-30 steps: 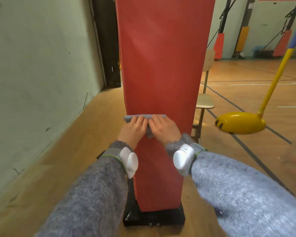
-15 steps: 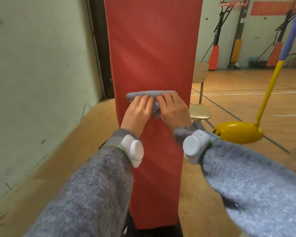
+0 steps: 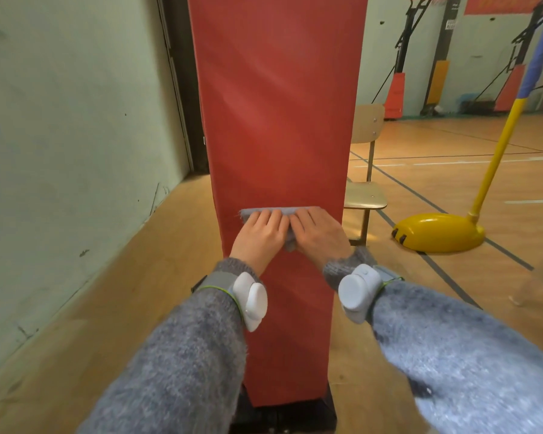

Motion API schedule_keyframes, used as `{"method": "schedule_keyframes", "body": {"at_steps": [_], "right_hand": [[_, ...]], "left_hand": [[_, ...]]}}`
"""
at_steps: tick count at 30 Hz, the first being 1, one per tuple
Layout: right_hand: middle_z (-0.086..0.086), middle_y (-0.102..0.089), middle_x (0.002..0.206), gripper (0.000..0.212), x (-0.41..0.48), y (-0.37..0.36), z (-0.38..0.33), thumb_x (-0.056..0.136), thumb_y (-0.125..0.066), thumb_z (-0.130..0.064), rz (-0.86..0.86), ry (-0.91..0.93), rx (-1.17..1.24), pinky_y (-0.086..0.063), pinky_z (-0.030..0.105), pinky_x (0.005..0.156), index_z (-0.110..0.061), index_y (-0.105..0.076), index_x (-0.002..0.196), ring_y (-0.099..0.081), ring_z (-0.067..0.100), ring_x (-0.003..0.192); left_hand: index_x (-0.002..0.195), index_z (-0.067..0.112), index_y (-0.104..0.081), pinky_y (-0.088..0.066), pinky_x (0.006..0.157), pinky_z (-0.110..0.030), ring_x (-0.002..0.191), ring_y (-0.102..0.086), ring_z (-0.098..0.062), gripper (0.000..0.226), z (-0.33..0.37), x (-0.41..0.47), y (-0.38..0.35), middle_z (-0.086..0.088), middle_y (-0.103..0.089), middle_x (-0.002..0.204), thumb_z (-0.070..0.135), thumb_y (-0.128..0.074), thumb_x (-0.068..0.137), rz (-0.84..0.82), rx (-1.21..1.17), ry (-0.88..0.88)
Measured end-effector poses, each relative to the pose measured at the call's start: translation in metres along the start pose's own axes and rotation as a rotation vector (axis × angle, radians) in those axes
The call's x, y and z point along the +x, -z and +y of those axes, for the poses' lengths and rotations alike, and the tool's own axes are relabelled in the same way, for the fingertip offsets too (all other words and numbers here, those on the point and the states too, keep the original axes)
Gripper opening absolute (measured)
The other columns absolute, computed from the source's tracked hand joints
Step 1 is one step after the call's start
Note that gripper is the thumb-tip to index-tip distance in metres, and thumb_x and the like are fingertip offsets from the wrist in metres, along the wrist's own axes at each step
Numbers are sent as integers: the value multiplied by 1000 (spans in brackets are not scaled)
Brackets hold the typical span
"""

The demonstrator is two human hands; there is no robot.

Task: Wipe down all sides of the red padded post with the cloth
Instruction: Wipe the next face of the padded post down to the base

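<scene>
- The red padded post (image 3: 279, 120) has a smooth cover with a soft shine and a few creases.
- The cloth (image 3: 264, 212) is soft, matt and fuzzy at its edge.
- The sleeves (image 3: 185, 355) are fluffy grey knit.
- The wrist boxes (image 3: 254, 300) are smooth white plastic.
- The floor (image 3: 107, 308) is shiny wood.
- The yellow base (image 3: 436, 233) is glossy and smooth.
- The wall (image 3: 60, 151) is matt paint with scuffs.

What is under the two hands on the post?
A grey-blue cloth, pressed against the red padded post by the left hand and right hand. Only its top edge and a bit between the hands show; the rest is covered.
</scene>
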State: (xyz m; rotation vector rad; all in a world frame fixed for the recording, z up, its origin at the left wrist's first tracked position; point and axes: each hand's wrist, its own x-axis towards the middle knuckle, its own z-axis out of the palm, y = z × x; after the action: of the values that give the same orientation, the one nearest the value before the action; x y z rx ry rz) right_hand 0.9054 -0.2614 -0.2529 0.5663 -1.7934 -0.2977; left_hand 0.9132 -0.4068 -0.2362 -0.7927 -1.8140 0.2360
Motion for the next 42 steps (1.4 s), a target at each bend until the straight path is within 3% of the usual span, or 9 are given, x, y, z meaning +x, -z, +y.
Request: {"method": "schedule_keyframes", "body": {"at_steps": [8, 14, 18, 22, 26, 30, 34, 38, 42], "right_hand": [[8, -58, 70, 20, 56, 17, 49, 74, -50, -19, 170, -15, -87, -36, 34, 70, -6, -65, 73, -54, 26, 62], [9, -61, 76, 14, 39, 2, 31, 72, -56, -13, 239, -190, -36, -38, 34, 75, -7, -64, 83, -55, 27, 68], [7, -60, 75, 24, 1, -9, 16, 72, -63, -21, 173, -133, -33, -38, 33, 73, -9, -53, 89, -52, 25, 68], [8, -60, 73, 25, -39, -16, -3, 62, -78, -18, 33, -131, -36, -38, 33, 71, -8, -63, 80, -56, 25, 64], [7, -59, 69, 13, -40, -10, 3, 73, -65, -21, -3, -21, -71, -36, 34, 71, -8, -66, 75, -54, 24, 60], [7, -59, 69, 27, -16, 1, 25, 78, -46, -24, 37, -7, -89, -35, 36, 74, -8, -67, 75, -56, 25, 60], [9, -62, 77, 24, 19, 10, 56, 78, -48, -23, 115, -46, -137, -34, 37, 78, -7, -65, 84, -59, 27, 66], [7, -63, 84, 22, 20, 9, 60, 77, -50, -19, 131, -87, -147, -35, 37, 82, -9, -64, 91, -59, 28, 75], [8, -63, 82, 24, -10, -6, 37, 74, -49, -21, 150, -148, -62, -34, 34, 78, -11, -50, 96, -44, 24, 81]], "left_hand": [[68, 7, -63, -45, 52, -28, 53, -56, -24, 27, -27, 60, 13, -8, -57, 63, -1, -38, 77, 104, 57, 32], [87, 9, -49, -36, 65, -31, 59, -55, -26, 14, -15, 45, -10, -7, -57, 69, 1, -44, 77, 201, 32, 135], [84, 8, -56, -41, 59, -32, 57, -53, -24, 15, 3, 14, -23, -5, -56, 67, 0, -46, 77, 172, 37, 101], [73, 9, -65, -41, 55, -31, 55, -52, -22, 24, 32, -19, -35, -4, -56, 66, 0, -43, 77, 79, 3, 79], [70, 8, -62, -43, 52, -30, 54, -54, -24, 26, 34, -20, -32, -6, -56, 64, 0, -39, 76, 44, -29, 48], [78, 8, -53, -44, 54, -31, 56, -55, -25, 16, 22, 6, -21, -7, -56, 65, 2, -38, 76, 86, -32, 14], [85, 13, -40, -31, 65, -31, 59, -55, -24, 12, 5, 54, -8, -5, -56, 68, 7, -39, 75, 163, 57, 77], [92, 13, -42, -33, 71, -32, 67, -56, -24, 13, 6, 58, -16, -4, -58, 75, 9, -40, 79, 211, 81, 132], [92, 13, -43, -34, 73, -34, 75, -44, -23, 14, 24, 32, -35, -5, -58, 75, 8, -40, 79, 234, 51, 139]]}}
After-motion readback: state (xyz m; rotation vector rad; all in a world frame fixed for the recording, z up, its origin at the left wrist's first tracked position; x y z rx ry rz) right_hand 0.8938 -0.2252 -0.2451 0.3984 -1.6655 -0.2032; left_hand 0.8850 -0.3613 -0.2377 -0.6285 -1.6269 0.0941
